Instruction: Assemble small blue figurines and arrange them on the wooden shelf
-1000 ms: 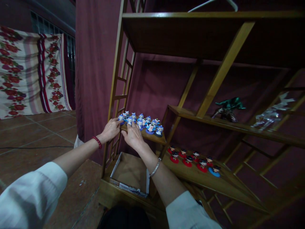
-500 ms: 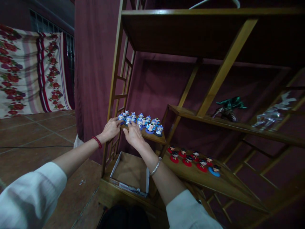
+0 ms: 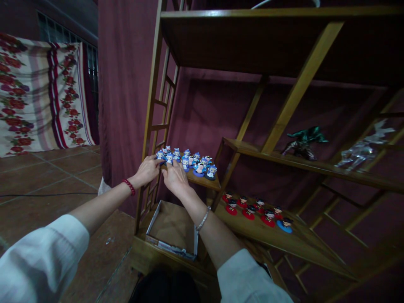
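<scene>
Small blue-and-white figurines (image 3: 185, 163) on round bases stand close together in rows on a short wooden shelf (image 3: 202, 180). At the shelf's left end my left hand (image 3: 147, 171) has its fingers closed at the sides of a front figurine (image 3: 160, 155). Just to the right, my right hand (image 3: 176, 178) holds its thumb and fingers at the base of a neighbouring figurine (image 3: 169, 158). Both figurines stay upright on the shelf, and their bases are partly hidden by my fingers.
Below stands an open shallow cardboard box (image 3: 172, 227). Several red-based figurines (image 3: 248, 211) and one on a blue base (image 3: 285, 225) occupy a lower shelf. A dark green figure (image 3: 303, 143) and a clear figure (image 3: 362, 147) stand at right. The rack's lattice side (image 3: 159, 113) rises beside my left hand.
My right hand has shifted slightly left and down along the front row, with its fingers now nearer the second figurine's base. My left hand keeps its place.
</scene>
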Demonstrator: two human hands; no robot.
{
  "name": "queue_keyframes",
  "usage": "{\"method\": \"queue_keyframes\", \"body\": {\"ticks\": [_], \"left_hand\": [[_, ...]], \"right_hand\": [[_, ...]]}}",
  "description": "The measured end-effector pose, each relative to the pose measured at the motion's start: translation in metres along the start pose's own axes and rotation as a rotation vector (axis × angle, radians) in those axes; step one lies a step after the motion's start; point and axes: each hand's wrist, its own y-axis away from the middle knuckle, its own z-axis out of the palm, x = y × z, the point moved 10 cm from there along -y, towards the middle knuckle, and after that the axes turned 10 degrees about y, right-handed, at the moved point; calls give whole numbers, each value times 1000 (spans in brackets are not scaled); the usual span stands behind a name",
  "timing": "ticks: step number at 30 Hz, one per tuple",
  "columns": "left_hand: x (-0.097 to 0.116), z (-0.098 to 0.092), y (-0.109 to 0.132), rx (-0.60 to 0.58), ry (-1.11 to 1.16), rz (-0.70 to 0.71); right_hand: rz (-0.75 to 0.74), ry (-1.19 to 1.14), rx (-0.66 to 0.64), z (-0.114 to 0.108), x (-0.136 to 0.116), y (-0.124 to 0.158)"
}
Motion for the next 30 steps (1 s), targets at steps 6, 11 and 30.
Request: {"method": "queue_keyframes", "body": {"ticks": [6,11,30], "left_hand": [[0,2,0,14,1,9],[2,0,0,44,-8,8],[37,-26,47,367,159,135]], "right_hand": [[11,-43,1,3,3,-1],[14,-32,28,5,3,-2],[33,-55,232,-25,25,46]]}}
